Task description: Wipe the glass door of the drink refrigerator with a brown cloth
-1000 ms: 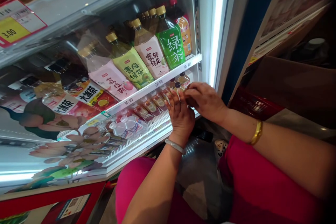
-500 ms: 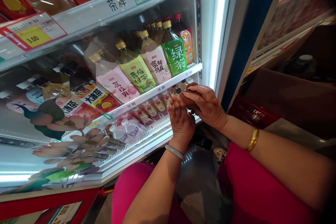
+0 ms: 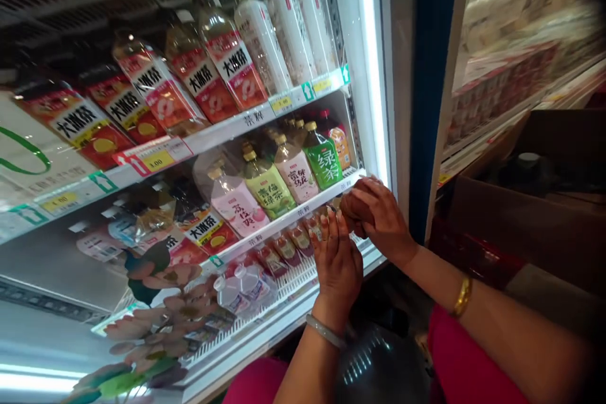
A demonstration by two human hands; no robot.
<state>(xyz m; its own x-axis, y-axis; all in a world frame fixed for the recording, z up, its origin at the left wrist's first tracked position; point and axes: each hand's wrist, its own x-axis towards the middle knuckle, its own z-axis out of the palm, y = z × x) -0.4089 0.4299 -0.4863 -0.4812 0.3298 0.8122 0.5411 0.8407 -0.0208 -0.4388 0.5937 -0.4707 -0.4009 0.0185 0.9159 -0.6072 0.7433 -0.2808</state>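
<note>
My left hand (image 3: 338, 259) is raised at the front of a drinks cooler, its fingers stretched upward and fingertips at the glass. Just right of it, my right hand (image 3: 383, 221) lies with extended, slightly bent fingers against the glass; a brown shape beside the fingers looks like its reflection. No held object shows in either hand. Behind the fingers runs a white shelf edge (image 3: 284, 225). Above that edge stand a green-labelled tea bottle (image 3: 326, 161), a pink-labelled bottle (image 3: 299, 178) and a yellow-green one (image 3: 271, 192). Small dark-red bottles (image 3: 285, 249) stand below.
Flower decals (image 3: 165, 303) cover the glass at lower left. Red-labelled iced tea bottles (image 3: 237, 72) and white-labelled bottles (image 3: 288, 31) fill the upper shelf. Right of the cooler's lit frame (image 3: 374, 76) are a dark blue post (image 3: 433, 76) and a cardboard box (image 3: 492, 202).
My view has tilted up, bringing more of the upper shelf into sight. Both hands stay at the glass near the lower shelf edge, now slightly farther apart.
</note>
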